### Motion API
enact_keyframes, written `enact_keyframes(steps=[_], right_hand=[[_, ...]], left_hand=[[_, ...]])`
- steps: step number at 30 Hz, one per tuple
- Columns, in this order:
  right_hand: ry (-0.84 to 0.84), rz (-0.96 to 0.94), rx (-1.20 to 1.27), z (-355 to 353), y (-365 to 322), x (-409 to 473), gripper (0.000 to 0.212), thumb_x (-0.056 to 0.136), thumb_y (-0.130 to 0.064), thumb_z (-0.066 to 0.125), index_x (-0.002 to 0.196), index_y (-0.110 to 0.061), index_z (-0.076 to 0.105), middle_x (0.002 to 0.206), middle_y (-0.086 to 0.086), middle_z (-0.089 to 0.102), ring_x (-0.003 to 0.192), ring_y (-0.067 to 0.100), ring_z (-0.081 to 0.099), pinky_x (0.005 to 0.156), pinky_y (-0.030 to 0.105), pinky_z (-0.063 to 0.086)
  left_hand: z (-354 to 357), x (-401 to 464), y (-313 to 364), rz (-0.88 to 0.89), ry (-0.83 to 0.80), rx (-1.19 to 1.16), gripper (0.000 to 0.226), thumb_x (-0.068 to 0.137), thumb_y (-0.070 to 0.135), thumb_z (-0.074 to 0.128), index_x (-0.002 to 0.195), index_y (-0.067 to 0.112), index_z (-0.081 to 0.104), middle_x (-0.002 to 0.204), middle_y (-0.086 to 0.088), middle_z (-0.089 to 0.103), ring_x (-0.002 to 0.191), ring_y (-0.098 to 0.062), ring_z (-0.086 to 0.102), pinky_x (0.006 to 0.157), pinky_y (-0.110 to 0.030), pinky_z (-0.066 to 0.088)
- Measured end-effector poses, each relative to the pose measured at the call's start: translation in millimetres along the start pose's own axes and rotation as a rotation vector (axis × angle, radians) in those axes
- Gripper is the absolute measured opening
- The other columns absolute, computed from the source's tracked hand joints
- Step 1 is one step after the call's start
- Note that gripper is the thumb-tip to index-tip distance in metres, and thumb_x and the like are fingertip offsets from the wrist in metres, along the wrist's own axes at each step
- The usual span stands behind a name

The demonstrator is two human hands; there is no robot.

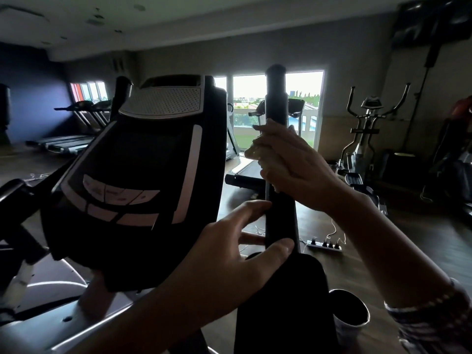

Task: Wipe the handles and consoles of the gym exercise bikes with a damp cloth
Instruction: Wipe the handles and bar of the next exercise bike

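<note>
The person is working on the handle step: the right hand is wrapping a pale cloth round the upright black handle about midway up, fingers curled round cloth and bar together. The left hand is bracing the same handle lower down, thumb on the near side and fingers reaching behind, loosely clasping it.

By my reading the wipe is partway along this bar; the top of the grip above the cloth and the stretch under the left hand are probably not yet covered. The next move is calling for the cloth to slide along the bar while the lower hand is keeping it from swinging, then shifting out of the cloth's way.

The console is sitting just left of the handle, tilted toward the camera, untouched by either hand. Its grey buttons are carrying marks too blurred to read; no brand or label is legible anywhere.
</note>
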State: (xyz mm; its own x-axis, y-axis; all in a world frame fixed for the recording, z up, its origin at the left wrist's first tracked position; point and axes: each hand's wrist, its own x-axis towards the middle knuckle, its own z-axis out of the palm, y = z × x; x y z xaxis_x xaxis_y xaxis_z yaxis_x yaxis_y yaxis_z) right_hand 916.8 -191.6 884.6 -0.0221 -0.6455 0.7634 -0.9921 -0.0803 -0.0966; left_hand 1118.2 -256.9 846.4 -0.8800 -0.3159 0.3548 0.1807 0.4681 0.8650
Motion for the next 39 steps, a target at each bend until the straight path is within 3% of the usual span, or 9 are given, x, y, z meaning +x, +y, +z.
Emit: enact_keyframes(steps=[4, 8, 13, 17, 26, 29, 32, 37, 39], right_hand=[[-0.006, -0.124, -0.115, 2, -2, 4, 0.030, 0.087, -0.026, 0.051, 0.098, -0.008, 0.073, 0.110, 0.007, 0.068, 0.115, 0.027, 0.058, 0.107, 0.046, 0.038], [-0.069, -0.213, -0.123, -4, 5, 5, 0.030, 0.092, -0.022, 0.048, 0.095, -0.009, 0.074, 0.106, 0.008, 0.068, 0.113, 0.026, 0.058, 0.104, 0.048, 0.039], [0.034, -0.204, -0.089, 3, 1, 9, 0.025, 0.091, -0.015, 0.051, 0.086, -0.005, 0.074, 0.095, 0.010, 0.068, 0.100, 0.029, 0.061, 0.101, 0.047, 0.040], [-0.097, -0.260, -0.119, -1, -7, -5, 0.024, 0.090, -0.017, 0.053, 0.083, -0.013, 0.075, 0.090, 0.000, 0.070, 0.100, 0.021, 0.063, 0.114, 0.052, 0.025], [0.035, -0.168, -0.029, 7, -14, -13, 0.026, 0.089, -0.016, 0.051, 0.090, -0.007, 0.076, 0.096, 0.005, 0.071, 0.103, 0.022, 0.060, 0.102, 0.037, 0.040], [0.031, -0.170, 0.022, 3, -13, -19, 0.029, 0.091, -0.014, 0.048, 0.094, -0.006, 0.075, 0.101, 0.008, 0.070, 0.109, 0.024, 0.059, 0.103, 0.034, 0.038], [0.133, -0.024, 0.034, 10, -4, -7, 0.027, 0.090, -0.010, 0.050, 0.097, -0.006, 0.076, 0.106, 0.012, 0.069, 0.111, 0.024, 0.058, 0.103, 0.034, 0.039], [0.255, 0.265, 0.385, 26, -31, -34, 0.030, 0.086, -0.012, 0.054, 0.110, -0.009, 0.070, 0.130, 0.014, 0.057, 0.125, 0.025, 0.051, 0.107, 0.037, 0.042], [0.261, 0.255, 0.544, 28, -49, -54, 0.033, 0.087, -0.003, 0.051, 0.116, -0.004, 0.065, 0.136, 0.019, 0.049, 0.128, 0.026, 0.049, 0.103, 0.027, 0.043]], left_hand=[[1, -1, 0, 0.003, -0.006, 0.032, 0.040, 0.081, 0.040, 0.069, 0.116, 0.052, 0.052, 0.123, 0.036, 0.054, 0.102, 0.016, 0.059, 0.074, -0.013, 0.055], [2, -3, -2, 0.013, -0.002, 0.049, 0.045, 0.084, 0.041, 0.068, 0.126, 0.043, 0.053, 0.126, 0.029, 0.056, 0.101, 0.012, 0.061, 0.077, -0.016, 0.056], [2, -10, -3, 0.006, 0.005, 0.049, 0.048, 0.076, 0.048, 0.067, 0.122, 0.046, 0.054, 0.116, 0.030, 0.062, 0.100, 0.014, 0.061, 0.071, -0.009, 0.053], [3, -19, 0, -0.010, 0.008, 0.083, 0.045, 0.071, 0.049, 0.064, 0.115, 0.050, 0.056, 0.102, 0.020, 0.071, 0.094, 0.012, 0.064, 0.073, -0.015, 0.056], [5, -29, 1, -0.005, 0.051, 0.109, 0.036, 0.080, 0.042, 0.071, 0.115, 0.043, 0.061, 0.103, 0.022, 0.070, 0.091, 0.018, 0.060, 0.071, -0.006, 0.051], [7, -30, 2, -0.016, 0.045, 0.112, 0.045, 0.072, 0.050, 0.063, 0.117, 0.043, 0.060, 0.102, 0.022, 0.070, 0.093, 0.016, 0.061, 0.077, -0.014, 0.055], [7, -31, 5, -0.039, 0.053, 0.116, 0.038, 0.082, 0.048, 0.068, 0.118, 0.041, 0.060, 0.098, 0.020, 0.070, 0.088, 0.018, 0.061, 0.078, -0.015, 0.056], [10, -42, 4, -0.007, 0.043, 0.118, 0.043, 0.076, 0.047, 0.063, 0.118, 0.037, 0.061, 0.102, 0.025, 0.069, 0.094, 0.017, 0.060, 0.081, -0.011, 0.053], [12, -48, 4, -0.010, 0.056, 0.089, 0.035, 0.075, 0.047, 0.062, 0.109, 0.043, 0.059, 0.103, 0.032, 0.065, 0.093, 0.016, 0.061, 0.077, -0.009, 0.052]])
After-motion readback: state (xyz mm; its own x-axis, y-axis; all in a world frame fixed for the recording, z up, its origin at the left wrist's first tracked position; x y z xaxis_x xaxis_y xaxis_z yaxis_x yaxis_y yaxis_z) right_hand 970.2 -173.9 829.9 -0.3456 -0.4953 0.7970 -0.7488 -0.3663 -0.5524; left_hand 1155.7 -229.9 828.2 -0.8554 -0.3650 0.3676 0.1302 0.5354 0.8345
